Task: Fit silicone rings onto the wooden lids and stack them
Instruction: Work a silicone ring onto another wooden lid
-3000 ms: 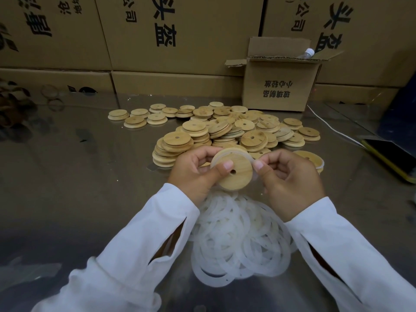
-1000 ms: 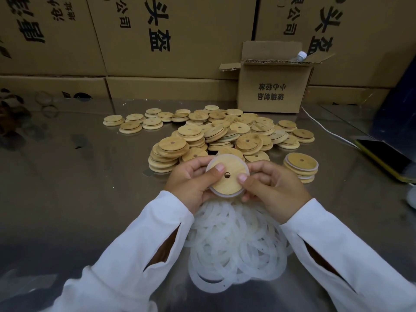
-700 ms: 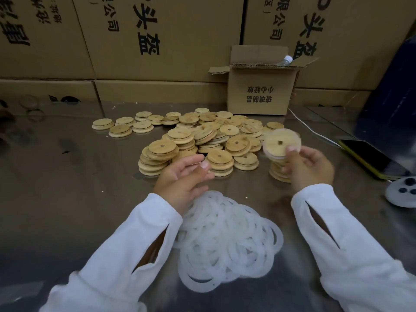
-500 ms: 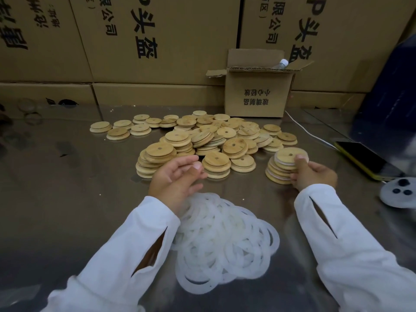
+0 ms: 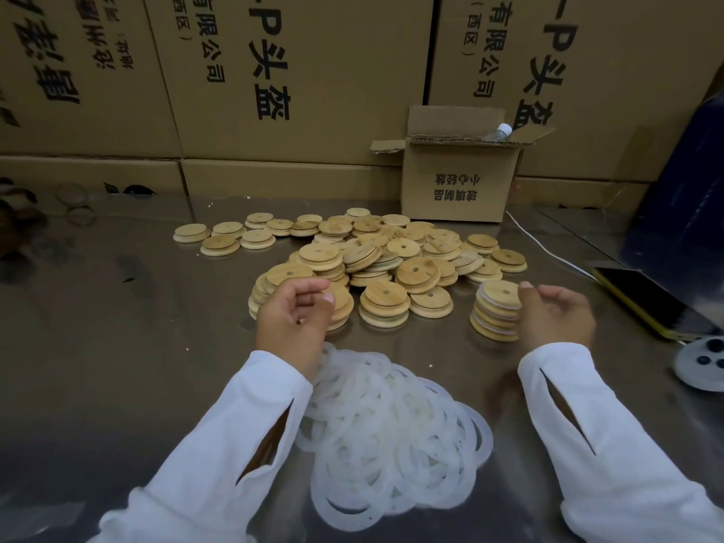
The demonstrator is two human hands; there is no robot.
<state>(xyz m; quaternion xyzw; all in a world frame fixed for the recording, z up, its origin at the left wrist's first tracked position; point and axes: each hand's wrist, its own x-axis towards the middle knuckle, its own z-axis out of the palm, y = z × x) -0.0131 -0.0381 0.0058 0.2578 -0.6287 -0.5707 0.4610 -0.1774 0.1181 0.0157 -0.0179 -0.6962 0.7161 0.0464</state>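
Note:
A loose heap of round wooden lids [image 5: 393, 248], each with a small centre hole, lies in the middle of the shiny table [image 5: 117, 346]. To its right stands a stack of lids with white rings fitted [image 5: 494, 313]. My right hand [image 5: 554, 317] is beside that stack, fingers relaxed, thumb tip at the top lid's edge. My left hand [image 5: 292, 313] hovers over the near-left lids with fingers loosely curled and nothing in it. A pile of translucent white silicone rings [image 5: 391, 436] lies near me between my sleeves.
An open cardboard box [image 5: 456, 182] with a plastic bottle [image 5: 500, 132] in it stands behind the lids. Big cartons [image 5: 294, 72] wall off the back. A phone [image 5: 650, 303], a white cable [image 5: 548, 250] and a white round disc [image 5: 701, 362] are at the right.
Both hands held one lid and worked a ring onto it. My right hand then carried it right and set it on the ringed stack. My left hand let go and stayed over the heap.

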